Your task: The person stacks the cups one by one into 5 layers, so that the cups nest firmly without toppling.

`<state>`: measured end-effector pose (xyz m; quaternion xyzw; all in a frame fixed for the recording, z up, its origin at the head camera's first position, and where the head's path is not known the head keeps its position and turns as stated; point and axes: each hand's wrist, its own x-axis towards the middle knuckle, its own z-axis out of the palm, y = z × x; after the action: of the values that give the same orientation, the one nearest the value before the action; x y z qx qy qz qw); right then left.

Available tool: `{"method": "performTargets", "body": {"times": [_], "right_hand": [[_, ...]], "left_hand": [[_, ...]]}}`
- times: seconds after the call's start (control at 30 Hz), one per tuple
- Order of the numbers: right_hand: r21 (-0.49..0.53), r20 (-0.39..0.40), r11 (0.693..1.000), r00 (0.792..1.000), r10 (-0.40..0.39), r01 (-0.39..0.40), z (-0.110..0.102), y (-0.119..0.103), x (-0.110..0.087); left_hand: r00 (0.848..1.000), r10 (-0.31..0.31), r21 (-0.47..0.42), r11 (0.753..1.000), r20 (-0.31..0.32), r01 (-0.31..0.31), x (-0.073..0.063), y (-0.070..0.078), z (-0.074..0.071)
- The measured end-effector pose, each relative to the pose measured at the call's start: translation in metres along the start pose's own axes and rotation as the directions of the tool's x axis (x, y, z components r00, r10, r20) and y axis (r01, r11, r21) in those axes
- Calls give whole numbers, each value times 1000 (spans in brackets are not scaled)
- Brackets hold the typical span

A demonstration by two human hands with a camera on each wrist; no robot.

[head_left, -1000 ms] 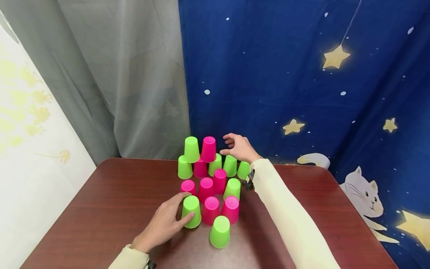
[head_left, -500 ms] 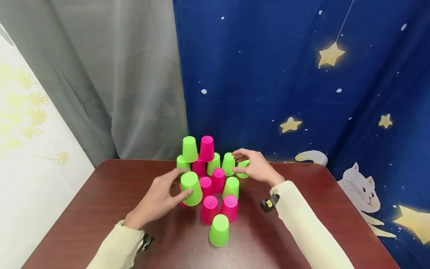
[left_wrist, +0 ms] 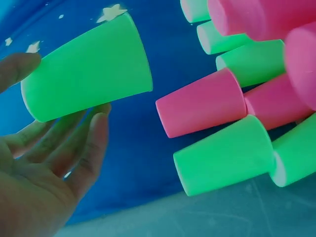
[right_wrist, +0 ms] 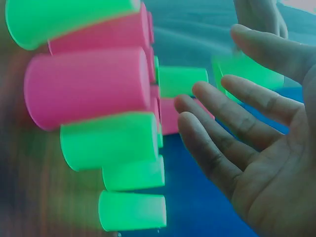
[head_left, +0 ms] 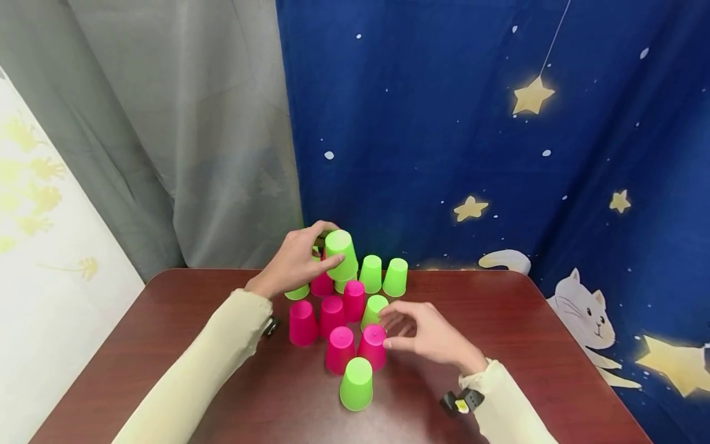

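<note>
My left hand [head_left: 296, 262] grips an upside-down green cup [head_left: 341, 256] between thumb and fingers, raised over the back row of cups. In the left wrist view that cup [left_wrist: 89, 69] is apart from the upper-tier pink cup [left_wrist: 202, 106] and green cup [left_wrist: 224, 155], which sit on the back row. From the head, the hand mostly hides these two. My right hand [head_left: 429, 336] is empty, fingers loosely bent, its fingertips close by a pink cup [head_left: 372, 348] in the front pair. Another pink cup [head_left: 339, 351] stands beside it, with a green cup [head_left: 356, 383] nearest me.
Between front and back stand pink cups [head_left: 302, 324] and a green cup [head_left: 375, 310]. The back row ends at the right with a green cup [head_left: 395, 277]. All share a brown wooden table [head_left: 471, 382], with a grey and a blue star-patterned curtain [head_left: 416, 123] behind.
My left hand has lifted the green cup from the table at the left and carried it up and back over the rear row. My right hand has come down from the back toward the front cups.
</note>
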<state>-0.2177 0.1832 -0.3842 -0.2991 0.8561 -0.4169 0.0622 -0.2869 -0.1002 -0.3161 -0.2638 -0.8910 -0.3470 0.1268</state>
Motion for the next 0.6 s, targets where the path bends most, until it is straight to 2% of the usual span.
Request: {"method": "performTargets", "body": {"times": [0.2, 0.47, 0.6], "right_hand": [[18, 36, 999, 999, -29, 29, 24, -3, -15], [-21, 9, 994, 995, -103, 104, 47, -3, -24], [-58, -11, 990, 991, -132, 131, 55, -4, -24]], "left_hand": [[1000, -2, -5, 1000, 12, 2, 35, -2, 15], [996, -66, 48, 997, 68, 63, 61, -13, 33], [992, -96, 103, 991, 80, 88, 73, -17, 38]]}}
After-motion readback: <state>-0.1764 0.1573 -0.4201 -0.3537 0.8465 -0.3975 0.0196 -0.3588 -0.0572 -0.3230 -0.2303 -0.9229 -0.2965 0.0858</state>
